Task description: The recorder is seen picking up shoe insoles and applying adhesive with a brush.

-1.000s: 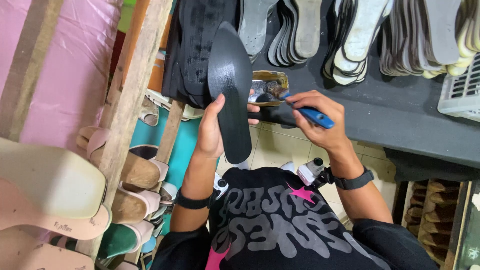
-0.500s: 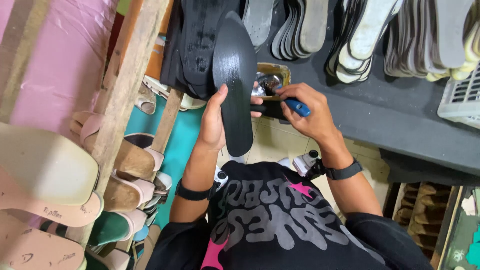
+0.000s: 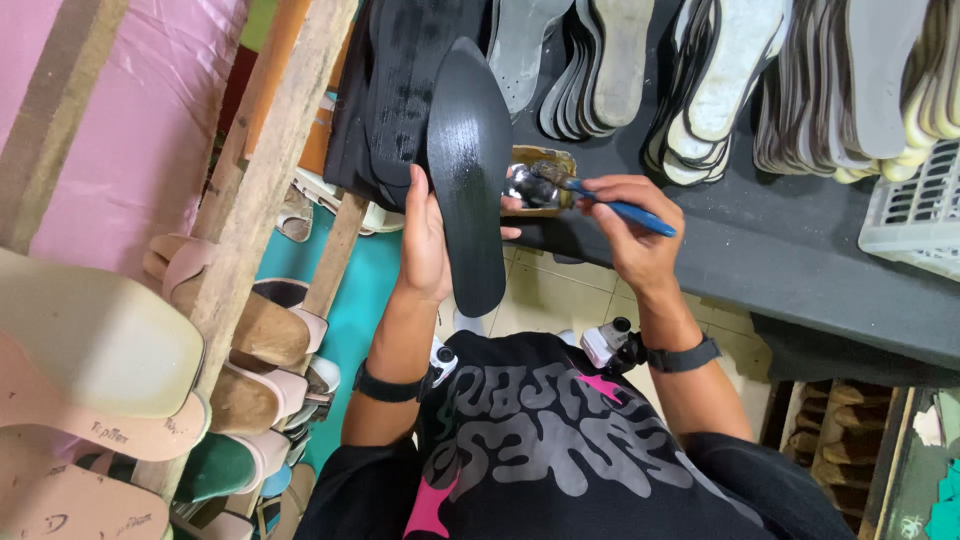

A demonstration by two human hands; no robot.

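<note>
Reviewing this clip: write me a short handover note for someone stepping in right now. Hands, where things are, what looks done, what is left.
Left hand: holds the black pointed sole upright, toe up, by its lower half.
Right hand: holds a blue-handled brush, bristles at the small open tin on the dark table.
Nearby: rows of grey and white soles stand on the table; finished sandals sit on the wooden rack to the left.
Done: the sole's face looks evenly dark; whether it is coated, I cannot tell.
Left: probably brushing from the tin onto the sole.
</note>
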